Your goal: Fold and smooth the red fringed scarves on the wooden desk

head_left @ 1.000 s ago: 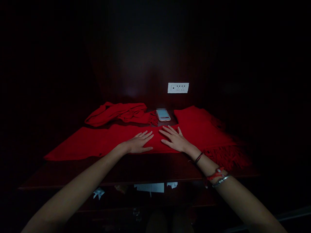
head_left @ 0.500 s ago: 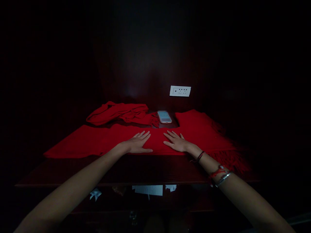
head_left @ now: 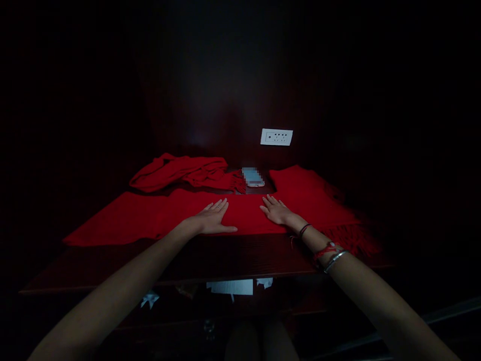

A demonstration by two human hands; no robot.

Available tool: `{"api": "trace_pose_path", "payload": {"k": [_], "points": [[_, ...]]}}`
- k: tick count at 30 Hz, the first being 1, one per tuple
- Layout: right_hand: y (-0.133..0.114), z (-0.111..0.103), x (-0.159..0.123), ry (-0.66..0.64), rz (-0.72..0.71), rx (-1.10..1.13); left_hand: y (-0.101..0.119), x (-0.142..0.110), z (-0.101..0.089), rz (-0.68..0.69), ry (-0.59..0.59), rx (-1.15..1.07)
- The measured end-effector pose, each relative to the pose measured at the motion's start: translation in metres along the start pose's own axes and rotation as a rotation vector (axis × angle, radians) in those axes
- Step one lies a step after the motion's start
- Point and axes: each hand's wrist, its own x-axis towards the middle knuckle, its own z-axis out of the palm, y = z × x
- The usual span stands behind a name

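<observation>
A red fringed scarf [head_left: 244, 213] lies spread lengthwise across the dark wooden desk, with its fringe at the right end. Flat on its middle rests my left hand [head_left: 214, 219], fingers stretched and thumb pointing right. My right hand [head_left: 277, 210] presses on the same scarf a little further right, its fingers spread and pointing up and left. Neither hand grips anything. Behind the spread part, a bunched red cloth [head_left: 184, 172] with a fringe lies at the left; whether it joins the flat scarf I cannot tell.
A phone [head_left: 253, 177] lies behind the scarf near the back wall, which carries a white power socket [head_left: 276, 137]. The desk's front edge [head_left: 180, 282] runs below my forearms. Under it, a shelf holds papers [head_left: 233, 287]. The surroundings are very dark.
My right hand has slid slightly to the right on the scarf, away from my left hand. My left hand stays in nearly the same place. The view has shifted a little.
</observation>
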Motion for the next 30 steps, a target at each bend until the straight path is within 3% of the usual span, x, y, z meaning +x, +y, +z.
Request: {"api": "trace_pose_path", "payload": {"k": [2, 4, 7, 16, 21, 24, 27, 30], "points": [[-0.008, 0.0, -0.01, 0.058, -0.036, 0.02, 0.0, 0.0, -0.001, -0.001, -0.002, -0.002], [-0.023, 0.004, -0.021, 0.098, -0.166, 0.035, 0.0, -0.001, -0.001, -0.006, -0.005, -0.001], [-0.039, 0.013, -0.037, 0.071, -0.298, 0.014, -0.001, -0.002, -0.001, -0.001, -0.002, 0.008], [0.011, 0.013, -0.064, 0.105, -0.201, -0.056, -0.008, -0.002, 0.003, 0.051, 0.022, 0.013], [-0.018, 0.011, -0.075, 0.195, -0.25, -0.012, -0.007, -0.003, 0.004, 0.045, 0.033, 0.023], [-0.029, 0.013, -0.079, 0.14, -0.327, -0.014, -0.008, -0.003, 0.005, 0.04, 0.038, 0.031], [-0.011, 0.012, -0.084, 0.075, -0.262, -0.038, -0.011, -0.002, 0.006, 0.058, 0.041, 0.033], [0.028, 0.005, -0.095, 0.013, -0.1, -0.085, -0.014, 0.0, 0.009, 0.068, 0.037, 0.031]]}}
